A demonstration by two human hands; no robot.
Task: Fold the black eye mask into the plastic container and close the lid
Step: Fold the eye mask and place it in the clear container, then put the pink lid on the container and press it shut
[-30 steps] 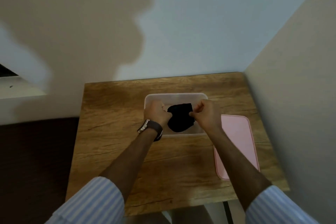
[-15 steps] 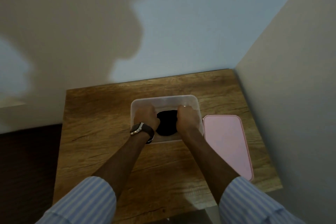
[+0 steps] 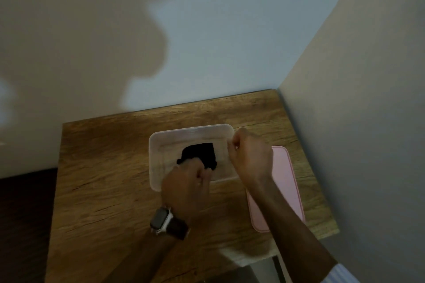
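Observation:
The folded black eye mask (image 3: 202,151) lies inside the clear plastic container (image 3: 190,130) on the wooden table (image 3: 103,167). My left hand (image 3: 186,182), with a watch on its wrist, reaches over the container's near wall; its curled fingers rest on the mask's near left edge and hide part of it. My right hand (image 3: 250,156) hovers above the container's right wall, fingers curled together, with nothing visible in them. The pink lid (image 3: 286,181) lies flat on the table just right of the container, partly under my right forearm.
The table stands in a corner, with a pale wall (image 3: 230,41) behind it and another wall (image 3: 356,122) close along its right edge. A dark floor area (image 3: 23,225) lies beyond its left edge.
My right hand has let go of the mask and lifted to the right, over the container's right wall. My left hand has drawn back to the mask's near edge. The mask lies lower in the container.

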